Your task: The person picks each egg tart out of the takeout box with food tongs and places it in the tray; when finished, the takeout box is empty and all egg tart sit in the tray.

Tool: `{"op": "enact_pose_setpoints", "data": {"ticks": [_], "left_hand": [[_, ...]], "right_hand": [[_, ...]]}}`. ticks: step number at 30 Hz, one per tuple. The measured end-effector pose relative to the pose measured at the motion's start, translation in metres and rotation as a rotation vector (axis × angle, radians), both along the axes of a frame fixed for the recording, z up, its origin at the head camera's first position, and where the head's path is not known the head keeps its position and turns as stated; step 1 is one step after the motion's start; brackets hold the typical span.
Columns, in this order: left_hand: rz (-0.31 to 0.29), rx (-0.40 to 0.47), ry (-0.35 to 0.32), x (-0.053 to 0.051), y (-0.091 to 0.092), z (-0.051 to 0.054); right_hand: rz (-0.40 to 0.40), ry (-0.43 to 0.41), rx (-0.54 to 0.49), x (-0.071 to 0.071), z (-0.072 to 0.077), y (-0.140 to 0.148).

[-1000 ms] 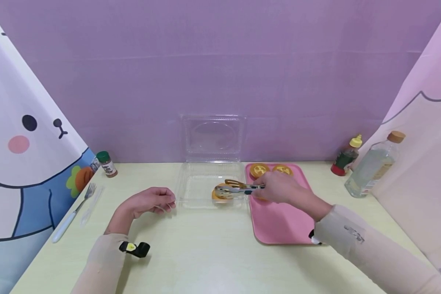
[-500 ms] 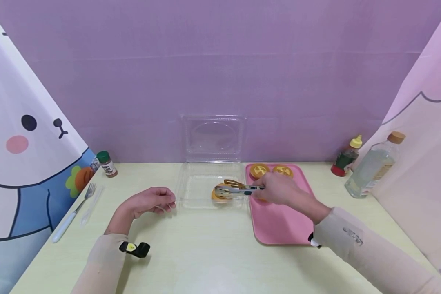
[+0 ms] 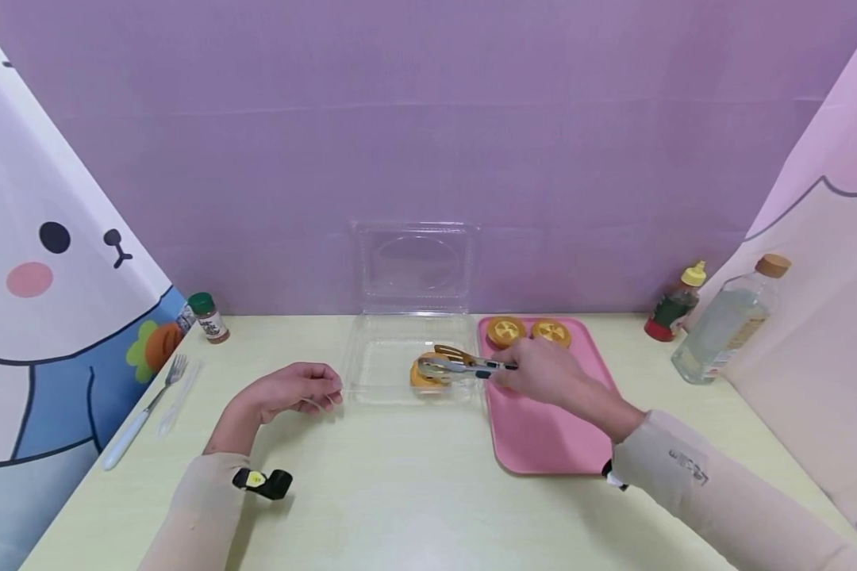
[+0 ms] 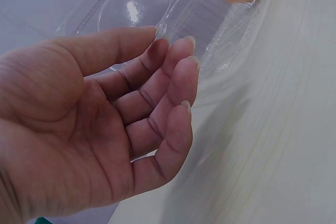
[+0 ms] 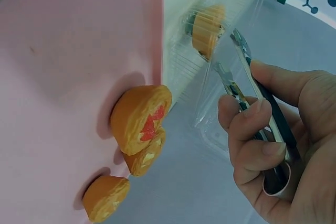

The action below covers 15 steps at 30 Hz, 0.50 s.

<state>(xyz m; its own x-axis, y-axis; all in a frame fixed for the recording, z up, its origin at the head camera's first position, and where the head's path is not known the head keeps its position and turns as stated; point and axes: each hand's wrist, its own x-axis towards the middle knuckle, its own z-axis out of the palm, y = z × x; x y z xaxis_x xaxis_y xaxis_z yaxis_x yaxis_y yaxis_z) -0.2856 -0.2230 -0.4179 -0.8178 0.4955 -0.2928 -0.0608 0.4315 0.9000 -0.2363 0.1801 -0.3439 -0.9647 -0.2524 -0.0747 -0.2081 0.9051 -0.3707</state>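
My right hand [image 3: 539, 369] grips a pair of metal tongs [image 5: 273, 129]. Their tips reach over a clear plastic clamshell box [image 3: 374, 365], at a round golden egg-tart-like pastry [image 3: 423, 377] in its near right part. The tong arms stand somewhat apart; whether they squeeze the pastry I cannot tell. To the left of the box, my left hand [image 4: 121, 114] has loosely curled fingers and holds nothing, its fingertips close to the box wall. Three similar pastries sit on the pink tray [image 3: 543, 444]; one of them [image 5: 142, 119] shows a red filling and is hidden behind my right hand in the head view.
A fork [image 3: 143, 416] and a clear plastic knife-like utensil [image 3: 178, 400] lie at left, below a green-capped spice jar [image 3: 209, 319]. At right stand a yellow-topped sauce bottle [image 3: 674, 305] and a corked clear bottle [image 3: 728, 325]. The box's lid [image 3: 416, 268] stands raised against the purple backdrop.
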Motion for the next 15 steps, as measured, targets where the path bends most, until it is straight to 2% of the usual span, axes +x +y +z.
{"op": "enact_pose_setpoints", "data": {"ticks": [15], "left_hand": [[0.006,-0.007,-0.007,-0.0003,0.0013,-0.0004]], "right_hand": [[0.001,0.05,-0.042,0.0011,-0.0101,0.0046]]}}
